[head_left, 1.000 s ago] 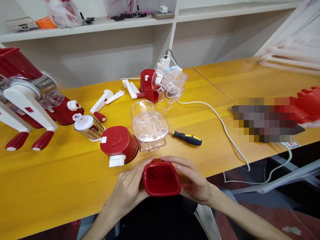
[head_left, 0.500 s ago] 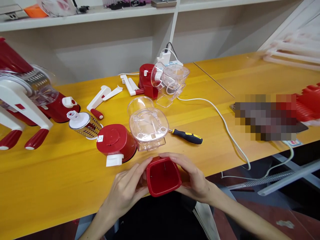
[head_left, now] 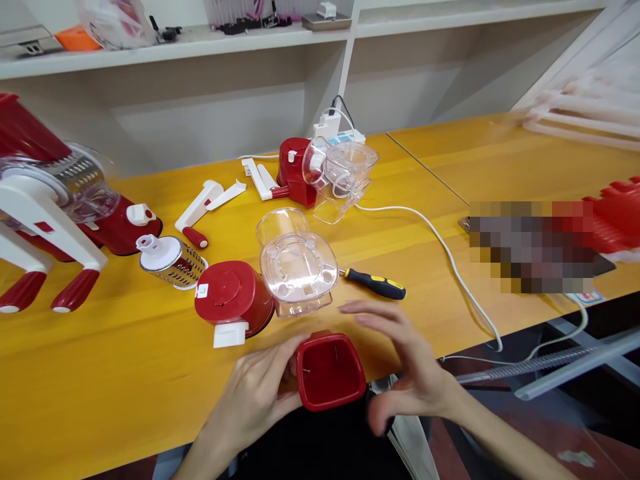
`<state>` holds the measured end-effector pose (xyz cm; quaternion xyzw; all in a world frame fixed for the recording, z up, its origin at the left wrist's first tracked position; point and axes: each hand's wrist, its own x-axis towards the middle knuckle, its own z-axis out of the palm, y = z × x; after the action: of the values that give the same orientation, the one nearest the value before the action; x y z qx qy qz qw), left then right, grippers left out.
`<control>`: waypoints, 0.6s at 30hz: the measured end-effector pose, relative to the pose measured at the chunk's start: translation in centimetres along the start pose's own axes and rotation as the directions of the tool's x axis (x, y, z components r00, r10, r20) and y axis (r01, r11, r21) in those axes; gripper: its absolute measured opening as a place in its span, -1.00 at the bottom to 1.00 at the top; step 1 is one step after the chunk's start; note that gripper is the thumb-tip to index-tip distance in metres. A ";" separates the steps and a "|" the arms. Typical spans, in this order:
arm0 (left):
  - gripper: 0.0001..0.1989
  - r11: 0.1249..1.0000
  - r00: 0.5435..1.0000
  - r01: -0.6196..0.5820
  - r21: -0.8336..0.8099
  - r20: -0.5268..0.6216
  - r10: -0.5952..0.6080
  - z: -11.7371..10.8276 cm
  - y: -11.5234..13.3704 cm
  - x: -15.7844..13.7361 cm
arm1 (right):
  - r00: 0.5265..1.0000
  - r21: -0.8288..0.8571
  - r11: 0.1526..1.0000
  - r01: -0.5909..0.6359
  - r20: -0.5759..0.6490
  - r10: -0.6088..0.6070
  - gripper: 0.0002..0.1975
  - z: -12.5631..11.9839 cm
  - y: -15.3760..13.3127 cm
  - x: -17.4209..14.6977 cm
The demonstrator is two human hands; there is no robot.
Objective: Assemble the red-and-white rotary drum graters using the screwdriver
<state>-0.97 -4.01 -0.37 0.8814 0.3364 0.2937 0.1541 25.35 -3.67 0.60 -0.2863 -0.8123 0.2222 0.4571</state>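
A red, hollow plastic food pusher (head_left: 333, 373) is in front of me at the table's near edge, its open end facing up toward me. My left hand (head_left: 260, 380) grips it from the left side. Just to its right, my right hand (head_left: 405, 373) is off it, fingers and thumb spread with nothing between them. Beyond my left hand stands a red grater base (head_left: 231, 293) with a white lever. A clear plastic hopper housing (head_left: 300, 267) touches or nearly touches that base. A screwdriver (head_left: 375, 283) with a black and yellow handle lies right of the housing.
At left are an assembled drum grater (head_left: 75, 187), a grater drum (head_left: 173, 261) and a white crank handle (head_left: 203, 207). Behind lies another red base (head_left: 295, 170) with a clear housing. A white cable (head_left: 440, 233) crosses the right side. A shelf (head_left: 200, 43) runs along the back.
My right hand has let go of the red food pusher and moved right, its fingers spreading. My left hand still holds the pusher. The whole view has shifted slightly.
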 end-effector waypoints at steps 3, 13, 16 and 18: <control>-0.52 1.000 1.000 -0.006 -0.005 0.021 0.006 -0.2 0.1 0.3 | 0.986 -0.015 0.999 -0.051 -0.157 0.048 -0.13 -1.4 -0.2 2.3; -0.61 0.997 0.998 0.022 -0.072 0.063 -0.017 -0.5 0.4 0.9 | 0.990 -0.036 0.990 -0.138 -0.037 0.137 -0.05 1.0 0.4 10.4; -0.62 0.996 0.998 0.025 -0.086 0.061 -0.019 -0.5 0.4 0.9 | 0.996 -0.098 0.991 -0.090 -0.013 0.089 -0.10 1.0 0.4 10.1; -0.62 0.995 0.998 0.028 -0.092 0.061 -0.022 -0.5 0.4 0.8 | 0.996 -0.103 0.991 -0.090 -0.009 0.089 -0.07 0.9 0.4 10.0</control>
<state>-0.58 -3.77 0.53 0.8774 0.3285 0.2806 0.2086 20.50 3.22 6.04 -0.3463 -0.8080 0.1995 0.4329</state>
